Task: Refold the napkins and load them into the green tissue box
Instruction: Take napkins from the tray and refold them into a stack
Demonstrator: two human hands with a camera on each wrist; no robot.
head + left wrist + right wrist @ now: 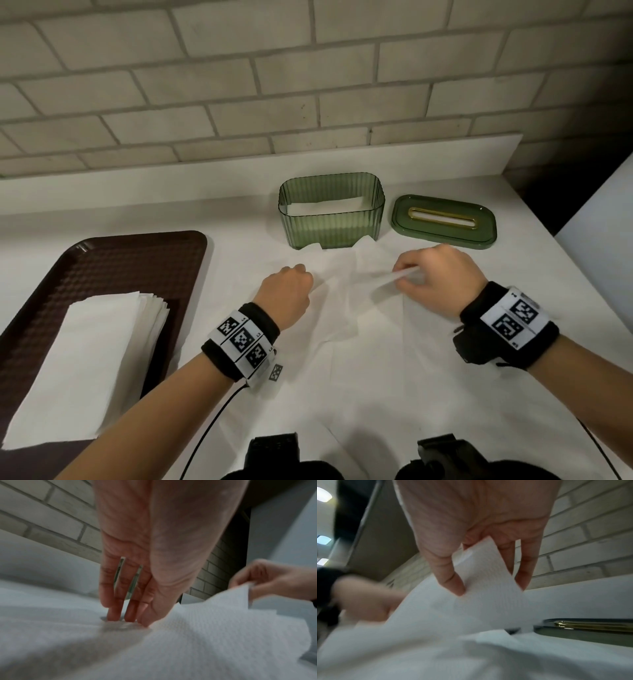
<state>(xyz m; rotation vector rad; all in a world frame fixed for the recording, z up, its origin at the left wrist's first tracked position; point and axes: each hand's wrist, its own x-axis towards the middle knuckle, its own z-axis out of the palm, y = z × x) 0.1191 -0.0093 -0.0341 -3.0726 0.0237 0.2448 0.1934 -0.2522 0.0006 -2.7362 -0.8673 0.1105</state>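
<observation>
An unfolded white napkin [359, 329] lies spread on the white counter in front of the green ribbed tissue box [329, 229]. The box stands open with white paper [325, 207] in its bottom. My left hand [305, 274] presses straight fingertips [113, 616] down on the napkin [188, 642] near its left part. My right hand [406, 274] pinches a raised corner of the napkin [488, 581] between thumb [453, 582] and fingers, lifting it off the counter. The head and right wrist views are blurred around that hand.
The green lid [443, 236] with a gold-rimmed slot lies right of the box, close to my right hand. A brown tray [120, 260] at the left holds a stack of folded napkins [92, 359]. A brick wall backs the counter, whose right edge drops off.
</observation>
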